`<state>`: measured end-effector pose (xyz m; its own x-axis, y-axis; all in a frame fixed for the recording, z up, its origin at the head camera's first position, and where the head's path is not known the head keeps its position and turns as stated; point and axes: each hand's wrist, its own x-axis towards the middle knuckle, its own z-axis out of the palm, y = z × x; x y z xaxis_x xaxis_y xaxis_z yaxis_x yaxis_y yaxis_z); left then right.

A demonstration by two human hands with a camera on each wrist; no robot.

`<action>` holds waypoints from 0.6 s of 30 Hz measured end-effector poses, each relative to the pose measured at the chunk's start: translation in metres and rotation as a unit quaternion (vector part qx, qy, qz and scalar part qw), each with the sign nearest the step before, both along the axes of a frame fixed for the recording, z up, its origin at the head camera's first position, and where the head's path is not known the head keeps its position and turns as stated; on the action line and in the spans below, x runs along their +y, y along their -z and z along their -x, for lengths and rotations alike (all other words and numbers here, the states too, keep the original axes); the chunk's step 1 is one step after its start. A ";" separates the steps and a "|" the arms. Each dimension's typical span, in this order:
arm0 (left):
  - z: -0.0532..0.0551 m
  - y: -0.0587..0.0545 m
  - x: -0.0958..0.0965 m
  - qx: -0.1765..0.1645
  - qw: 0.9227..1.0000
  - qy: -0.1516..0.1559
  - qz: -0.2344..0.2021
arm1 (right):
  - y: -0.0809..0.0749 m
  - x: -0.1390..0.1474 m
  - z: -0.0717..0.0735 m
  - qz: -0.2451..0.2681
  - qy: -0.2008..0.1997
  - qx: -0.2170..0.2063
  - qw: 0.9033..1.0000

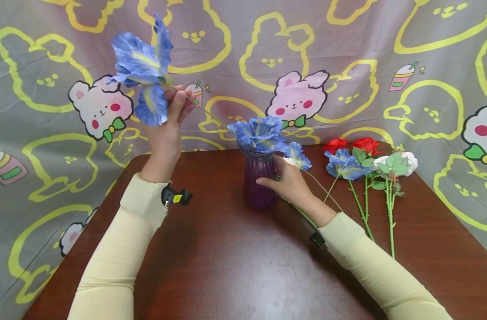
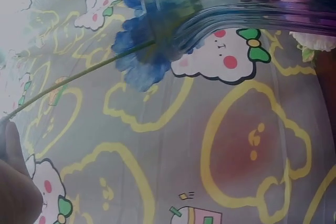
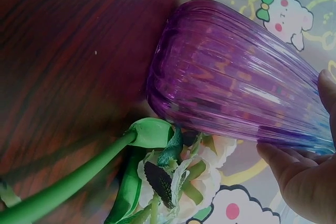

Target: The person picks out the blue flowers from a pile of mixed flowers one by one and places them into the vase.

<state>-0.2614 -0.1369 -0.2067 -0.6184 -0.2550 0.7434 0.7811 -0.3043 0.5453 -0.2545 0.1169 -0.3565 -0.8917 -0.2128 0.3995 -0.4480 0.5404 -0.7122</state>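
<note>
My left hand (image 1: pixel 170 118), raised at the left, pinches the stem of a blue artificial iris (image 1: pixel 141 60) just below its bloom. From there the thin stem (image 2: pixel 84 74) slants down toward the vase, its lower end overlapping another blue bloom (image 1: pixel 259 133) at the vase mouth. The ribbed purple glass vase (image 1: pixel 260 182) stands upright on the table. Around its right side my right hand (image 1: pixel 289 180) holds it, thumb toward me. In the right wrist view, fingers (image 3: pixel 283 163) touch the narrower part of the vase (image 3: pixel 226 72); its base is on the wood.
On the brown table (image 1: pixel 211 262), right of the vase, lie more blue irises (image 1: pixel 345 164), red roses (image 1: pixel 365 145) and white flowers (image 1: pixel 409 163), stems pointing toward me. A green stem runs beneath my right forearm. A cartoon-printed curtain (image 1: pixel 227 53) hangs behind the table.
</note>
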 end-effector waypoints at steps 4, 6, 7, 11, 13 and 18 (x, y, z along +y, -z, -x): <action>0.006 0.004 0.005 -0.014 1.000 0.004 0.006 | 0.000 0.000 -0.001 -0.005 0.002 -0.004 1.000; 0.008 0.004 0.007 -0.034 0.999 0.010 -0.001 | 0.000 0.000 -0.001 -0.007 0.001 -0.009 1.000; 0.009 0.005 0.008 -0.045 0.999 0.014 -0.004 | 0.000 0.000 -0.001 -0.007 0.000 -0.011 1.000; 0.014 0.008 0.014 -0.080 0.996 0.032 -0.014 | 0.001 0.000 -0.001 -0.004 -0.002 -0.009 1.000; 0.018 0.011 0.017 -0.085 0.996 0.025 -0.006 | 0.001 0.000 -0.001 0.000 -0.004 -0.005 1.000; 0.029 0.021 0.025 -0.095 0.995 0.016 0.013 | 0.002 0.000 -0.001 0.002 -0.006 -0.007 1.000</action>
<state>-0.2902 -0.1119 -0.2273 -0.7564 -0.2143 0.6180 0.6526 -0.3114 0.6907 -0.2540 0.1173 -0.3582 -0.8949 -0.2225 0.3869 -0.4439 0.5324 -0.7207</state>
